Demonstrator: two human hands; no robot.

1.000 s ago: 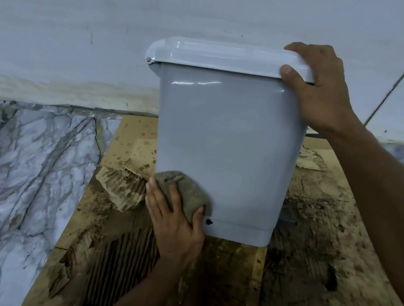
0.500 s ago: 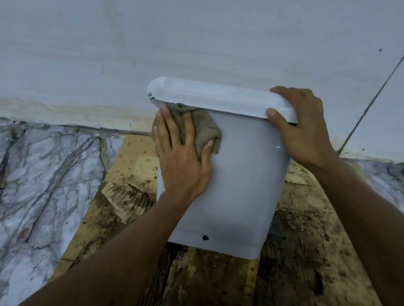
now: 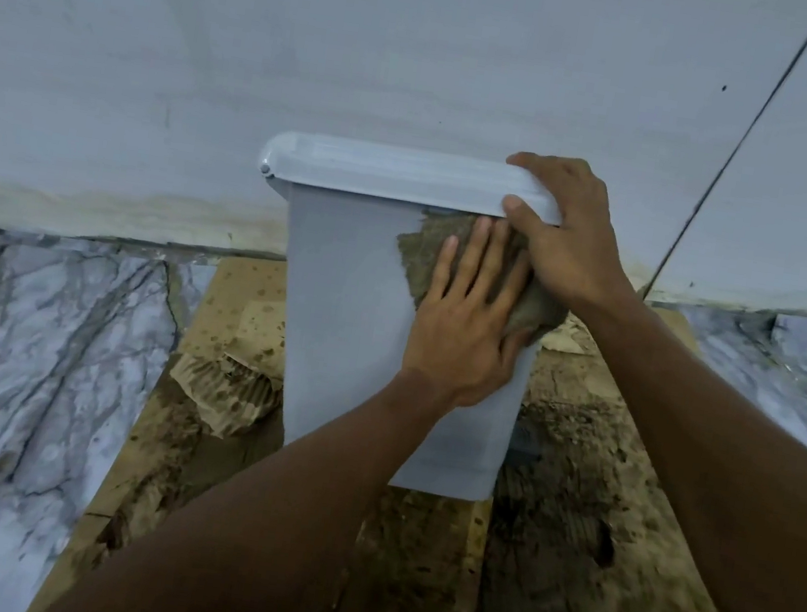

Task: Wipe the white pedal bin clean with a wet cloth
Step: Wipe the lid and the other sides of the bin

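Observation:
The white pedal bin [image 3: 342, 318] stands upright on wet cardboard, its lid [image 3: 383, 173] closed. My left hand [image 3: 466, 325] lies flat on the bin's near side at the upper right and presses a brownish-grey wet cloth [image 3: 424, 251] against it. The cloth sticks out past my fingers to the left and right. My right hand [image 3: 567, 235] grips the lid's right corner, thumb on the lid's front edge, just above the cloth. The pedal is hidden.
Soggy, stained cardboard [image 3: 562, 561] covers the floor under the bin, with a torn corrugated flap [image 3: 224, 389] at its left. Marble floor [image 3: 27, 382] lies to the left and right. A pale wall [image 3: 325, 35] rises directly behind the bin.
My left hand has slid the cloth from the bin's lower left up to the top left, then across to the upper right. The right hand stays on the lid corner.

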